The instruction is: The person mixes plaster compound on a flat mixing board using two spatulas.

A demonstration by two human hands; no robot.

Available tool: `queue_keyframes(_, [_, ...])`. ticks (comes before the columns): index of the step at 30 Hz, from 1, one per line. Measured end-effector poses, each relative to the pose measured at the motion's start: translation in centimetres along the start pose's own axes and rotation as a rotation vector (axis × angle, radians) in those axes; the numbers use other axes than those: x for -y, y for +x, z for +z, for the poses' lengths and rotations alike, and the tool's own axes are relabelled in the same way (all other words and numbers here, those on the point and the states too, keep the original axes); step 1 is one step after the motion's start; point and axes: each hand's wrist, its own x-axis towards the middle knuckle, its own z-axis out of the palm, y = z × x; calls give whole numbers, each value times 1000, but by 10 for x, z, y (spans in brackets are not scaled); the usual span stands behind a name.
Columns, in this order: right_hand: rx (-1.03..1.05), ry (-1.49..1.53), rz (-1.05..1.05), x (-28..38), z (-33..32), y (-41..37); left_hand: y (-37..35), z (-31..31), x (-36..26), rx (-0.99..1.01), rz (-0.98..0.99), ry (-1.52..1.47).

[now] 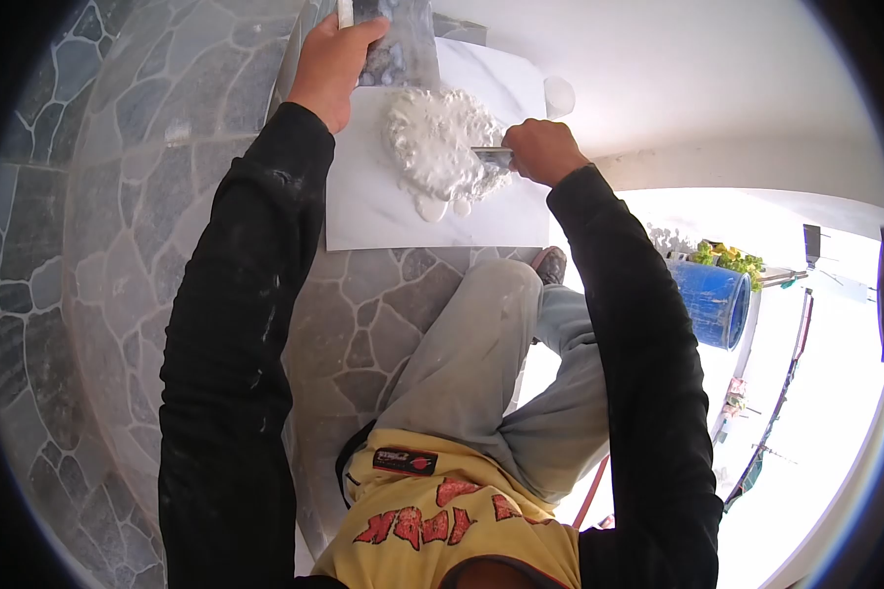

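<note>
A heap of wet white plaster [442, 142] lies on a white marble-patterned slab [363, 221] in front of me. My left hand [332, 64] is closed on a broad flat plastering trowel [403, 44], whose grey plate is smeared with white. That plate is over the slab's far edge, just beyond the heap. At the heap's right side, my right hand [543, 150] grips a small trowel [492, 155] with a narrow metal part showing. Its blade is mostly hidden in the plaster, and its handle is covered by my fingers.
Grey stone-patterned flooring [196, 187] spreads to the left and under the slab. A white wall [678, 88] rises on the right. Farther right stand a blue barrel [712, 302] and a yellow-green plant [727, 257]. My bent knee [506, 285] is close to the slab's near edge.
</note>
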Motion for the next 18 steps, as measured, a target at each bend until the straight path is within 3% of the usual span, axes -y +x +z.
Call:
queue_keyframes(3, [12,-8,63,-4,0,1,-2,1,2,-15,1,26])
queue_keyframes(6, [-121,60,138,-6,-2,1,-2,1,0,-13,12,30])
queue_keyframes(12, [-16,61,116,-12,15,2,1,-1,1,-15,14,46])
queue_keyframes(16, [-74,149,162,-15,10,1,0,-1,3,-3,28,39])
queue_keyframes(18, [24,158,152,-16,-3,-1,1,-3,4,11,28,27])
